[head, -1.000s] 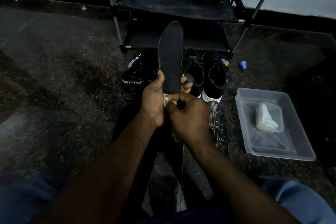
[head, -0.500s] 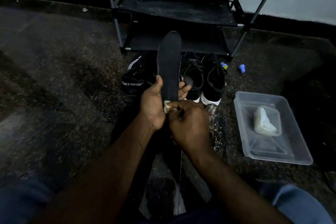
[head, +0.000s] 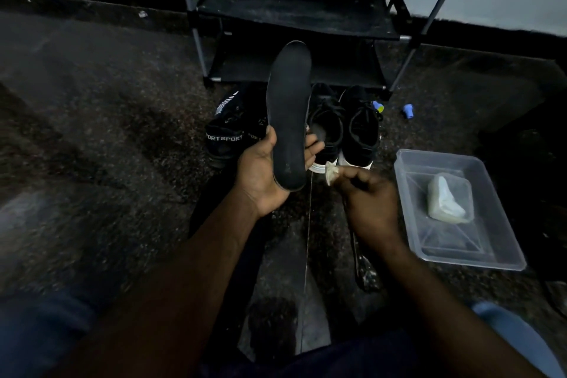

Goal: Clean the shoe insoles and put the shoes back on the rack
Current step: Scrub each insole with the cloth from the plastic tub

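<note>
My left hand [head: 262, 175] grips the heel end of a long black insole [head: 288, 107], which stands upright in front of me. My right hand [head: 368, 202] pinches a small pale wipe [head: 332, 172] just to the right of the insole, apart from it. On the floor behind stand a pair of black sneakers with white soles [head: 345, 129] and, to their left, black shoes lettered SPORT [head: 228, 129]. The black shoe rack [head: 294, 9] stands at the wall, its two visible shelves bare.
A clear plastic tray [head: 509, 258] with a pale lump of wet cloth [head: 449, 198] lies on the dark speckled floor at right. Two small blue objects [head: 408, 109] lie near the rack's right leg. My knees frame the bottom corners.
My right hand with the wipe has come off the insole's heel and moved right. The insole's heel now shows bare in my left hand.
</note>
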Demonstrator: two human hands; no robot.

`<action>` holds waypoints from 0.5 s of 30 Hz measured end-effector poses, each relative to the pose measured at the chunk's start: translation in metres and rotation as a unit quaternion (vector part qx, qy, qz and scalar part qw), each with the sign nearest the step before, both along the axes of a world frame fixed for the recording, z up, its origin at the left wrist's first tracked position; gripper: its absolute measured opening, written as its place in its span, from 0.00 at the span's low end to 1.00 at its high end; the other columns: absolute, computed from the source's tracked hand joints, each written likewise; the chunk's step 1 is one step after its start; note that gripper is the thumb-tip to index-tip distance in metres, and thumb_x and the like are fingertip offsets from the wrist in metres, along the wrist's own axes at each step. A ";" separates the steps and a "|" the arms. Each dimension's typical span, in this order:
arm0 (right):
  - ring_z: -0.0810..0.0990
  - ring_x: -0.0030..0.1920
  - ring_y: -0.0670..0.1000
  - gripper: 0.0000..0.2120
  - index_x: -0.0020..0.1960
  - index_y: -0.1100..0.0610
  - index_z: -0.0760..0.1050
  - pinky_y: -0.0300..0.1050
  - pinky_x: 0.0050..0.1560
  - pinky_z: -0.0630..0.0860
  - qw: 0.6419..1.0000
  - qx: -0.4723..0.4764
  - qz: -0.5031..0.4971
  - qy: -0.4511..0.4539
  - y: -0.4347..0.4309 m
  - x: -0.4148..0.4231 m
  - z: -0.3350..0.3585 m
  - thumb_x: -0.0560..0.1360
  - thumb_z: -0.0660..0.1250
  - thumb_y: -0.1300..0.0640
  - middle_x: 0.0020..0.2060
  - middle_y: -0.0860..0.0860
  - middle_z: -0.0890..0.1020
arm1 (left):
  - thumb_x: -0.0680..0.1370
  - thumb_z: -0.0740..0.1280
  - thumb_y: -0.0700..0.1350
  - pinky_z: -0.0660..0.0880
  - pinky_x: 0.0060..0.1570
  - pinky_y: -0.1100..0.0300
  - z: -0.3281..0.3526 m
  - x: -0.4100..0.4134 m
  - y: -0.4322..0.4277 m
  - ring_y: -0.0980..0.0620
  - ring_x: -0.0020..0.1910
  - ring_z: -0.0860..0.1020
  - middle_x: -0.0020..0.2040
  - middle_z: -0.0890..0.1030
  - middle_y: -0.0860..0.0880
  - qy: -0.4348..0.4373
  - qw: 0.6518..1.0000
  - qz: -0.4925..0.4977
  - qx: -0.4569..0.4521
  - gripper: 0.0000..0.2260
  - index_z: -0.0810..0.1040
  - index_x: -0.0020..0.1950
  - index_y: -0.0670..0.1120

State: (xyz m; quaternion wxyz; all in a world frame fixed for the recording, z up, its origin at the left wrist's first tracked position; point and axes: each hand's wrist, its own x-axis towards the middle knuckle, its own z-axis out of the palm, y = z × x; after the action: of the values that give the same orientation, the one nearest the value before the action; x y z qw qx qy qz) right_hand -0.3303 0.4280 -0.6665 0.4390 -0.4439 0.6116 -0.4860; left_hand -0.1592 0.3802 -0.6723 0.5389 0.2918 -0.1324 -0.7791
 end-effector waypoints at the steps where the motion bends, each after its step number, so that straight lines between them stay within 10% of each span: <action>1: 0.85 0.45 0.46 0.08 0.52 0.57 0.85 0.39 0.48 0.79 0.998 0.021 0.005 -0.066 0.007 -0.001 -0.004 0.77 0.70 0.66 0.44 0.50 0.88 | 0.87 0.52 0.57 0.63 0.77 0.42 -0.002 0.000 0.001 0.35 0.70 0.75 0.62 0.82 0.35 -0.002 1.000 -0.005 0.004 0.25 0.76 0.67 0.38; 5: 0.82 0.38 0.41 0.09 0.55 0.60 0.82 0.33 0.36 0.77 0.975 0.080 0.017 -0.208 0.029 -0.002 -0.015 0.79 0.66 0.68 0.43 0.50 0.87 | 0.87 0.52 0.54 0.69 0.73 0.43 -0.013 -0.001 0.007 0.35 0.69 0.76 0.66 0.79 0.34 -0.017 1.000 -0.008 0.025 0.25 0.71 0.73 0.37; 15: 0.83 0.43 0.50 0.08 0.53 0.62 0.83 0.42 0.47 0.80 0.969 0.107 0.047 -0.219 0.063 0.003 -0.053 0.77 0.68 0.70 0.45 0.55 0.87 | 0.87 0.57 0.44 0.74 0.68 0.42 -0.052 -0.003 0.041 0.38 0.64 0.78 0.66 0.79 0.39 -0.123 0.986 0.020 0.112 0.14 0.76 0.68 0.41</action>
State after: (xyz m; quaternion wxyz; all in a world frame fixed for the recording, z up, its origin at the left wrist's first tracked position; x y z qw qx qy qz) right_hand -0.3274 0.4909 -0.7194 0.6293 -0.3053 0.5278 -0.4819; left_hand -0.1625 0.4216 -0.7247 0.4981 0.4467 -0.1032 -0.7360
